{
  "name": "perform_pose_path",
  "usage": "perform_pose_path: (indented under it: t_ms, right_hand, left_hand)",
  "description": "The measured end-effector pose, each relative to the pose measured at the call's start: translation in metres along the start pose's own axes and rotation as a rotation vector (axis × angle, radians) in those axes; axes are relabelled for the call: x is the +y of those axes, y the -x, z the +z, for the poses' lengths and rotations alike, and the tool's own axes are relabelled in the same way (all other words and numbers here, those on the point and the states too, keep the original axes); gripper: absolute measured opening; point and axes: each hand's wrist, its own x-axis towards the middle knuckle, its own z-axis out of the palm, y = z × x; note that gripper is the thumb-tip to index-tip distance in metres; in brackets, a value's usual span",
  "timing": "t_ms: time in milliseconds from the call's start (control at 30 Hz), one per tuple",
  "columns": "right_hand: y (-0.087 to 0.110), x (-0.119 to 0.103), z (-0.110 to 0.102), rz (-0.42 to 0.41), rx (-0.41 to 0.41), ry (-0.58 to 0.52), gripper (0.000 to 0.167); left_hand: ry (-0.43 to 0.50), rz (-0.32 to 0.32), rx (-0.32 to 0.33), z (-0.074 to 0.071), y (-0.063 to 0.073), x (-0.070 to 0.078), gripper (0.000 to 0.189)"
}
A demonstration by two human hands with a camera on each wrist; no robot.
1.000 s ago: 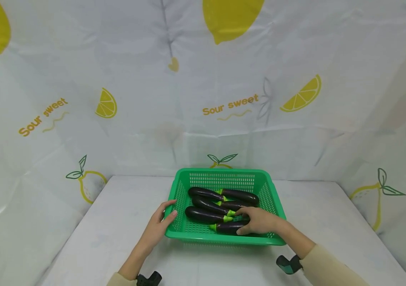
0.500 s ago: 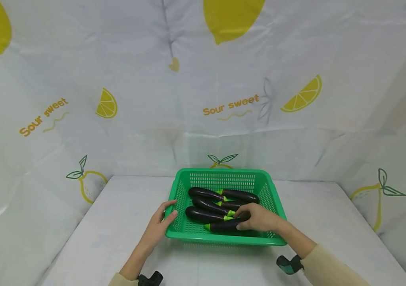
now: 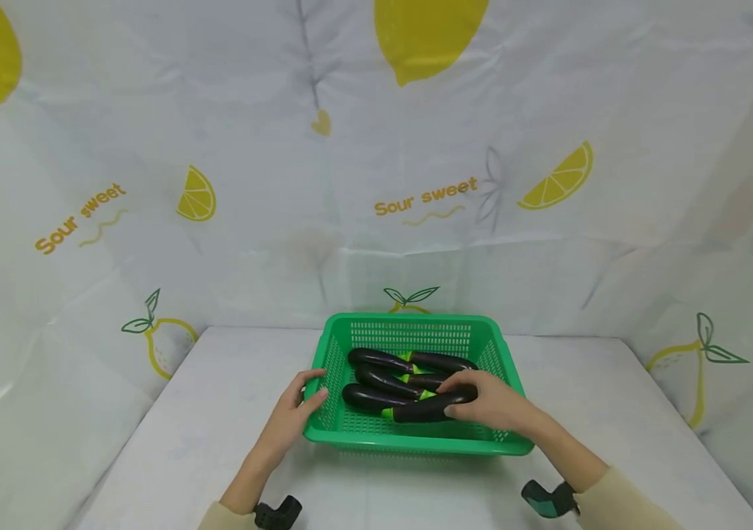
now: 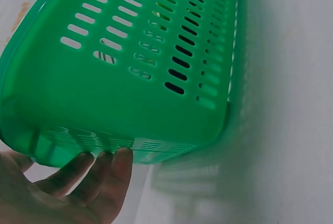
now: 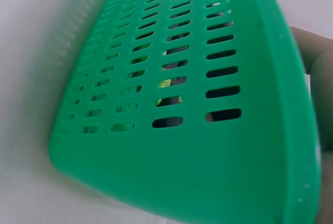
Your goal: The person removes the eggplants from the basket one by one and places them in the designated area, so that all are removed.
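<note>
A green basket (image 3: 416, 443) stands on a white table (image 3: 151, 456), and the front eggplant (image 3: 419, 411) is inside it, at the end of the person's right hand (image 3: 492, 401). The right hand pinches this eggplant by its dark rounded end, thumb on the near side and fingers on the far side, while the bright green cap points left. The front eggplant lies across the cap end of a neighbour just behind it. Whether it touches the basket floor cannot be told.

Five other eggplants (image 3: 383, 377) lie in the basket beyond it, three with their caps toward the right and two with caps toward the left; the right hand partly covers one of them.

The left hand (image 3: 288, 418) grips the left side of the basket, its thumb over the rim and, in the left wrist view, its fingertips against the outside of the wall. In the right wrist view the slotted wall fills most of the frame, with dark skins and green caps showing through, and the right fingers are mostly hidden beyond the rim.

Beige sleeves (image 3: 624, 504) and black wrist devices (image 3: 278, 513) show below the hands. Behind the table hangs a white backdrop (image 3: 250, 280) printed with yellow lemons (image 3: 429, 37) and "Sour sweet" lettering (image 3: 425, 196)
</note>
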Motion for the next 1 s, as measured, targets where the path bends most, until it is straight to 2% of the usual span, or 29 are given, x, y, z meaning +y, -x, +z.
perform_pose_path:
  t_ms: [200, 433, 767, 1000]
  right_hand:
    - [0.008, -0.006, -0.004, 0.051, 0.074, -0.009, 0.03]
    - [0.019, -0.012, -0.013, 0.096, 0.11, -0.032, 0.029]
    - [0.031, -0.011, -0.027, 0.041, 0.13, -0.057, 0.03]
    - [0.045, -0.007, -0.036, -0.006, 0.173, -0.063, 0.03]
  left_hand:
    - [0.038, -0.018, -0.006, -0.002, -0.002, -0.002, 0.044]
    - [0.068, -0.023, -0.011, -0.003, -0.004, -0.004, 0.044]
    - [0.088, -0.034, -0.014, -0.003, -0.005, -0.003, 0.041]
    - [0.091, -0.042, -0.016, 0.0, -0.005, -0.001, 0.04]
